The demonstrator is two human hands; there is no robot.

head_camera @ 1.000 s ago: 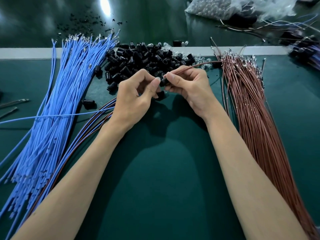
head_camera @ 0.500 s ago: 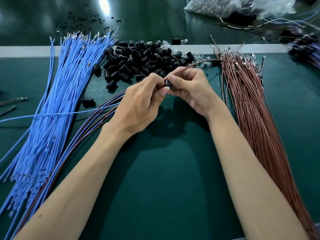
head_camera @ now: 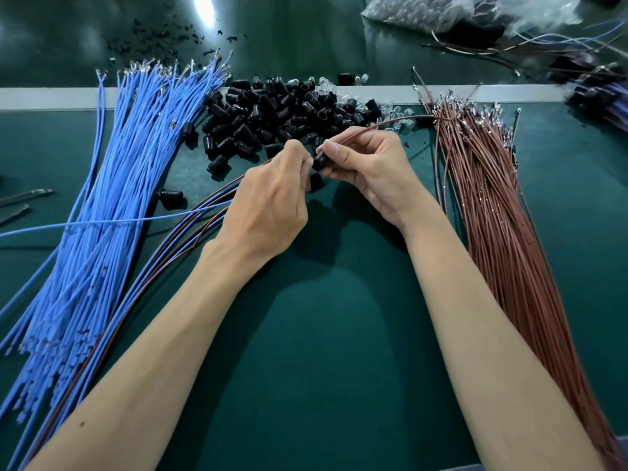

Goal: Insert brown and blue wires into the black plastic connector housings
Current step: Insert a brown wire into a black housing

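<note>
Black housing (head_camera: 318,162) is pinched between both hands above the desk's (head_camera: 326,334) middle, near the pile (head_camera: 285,113) by the far edge. Left hand (head_camera: 272,212) grips it with finished wires trailing; right hand (head_camera: 370,171) feeds a brown wire (head_camera: 384,124). If the terminal enters crooked, it may bend or fail to seat.

1. One view only: head-worn wide-angle camera, looking forward and down from above.
2. Close over the green mat (head_camera: 323,351); both forearms enter from the bottom edge.
3. Far bench edge bows near the top; no second view.
</note>
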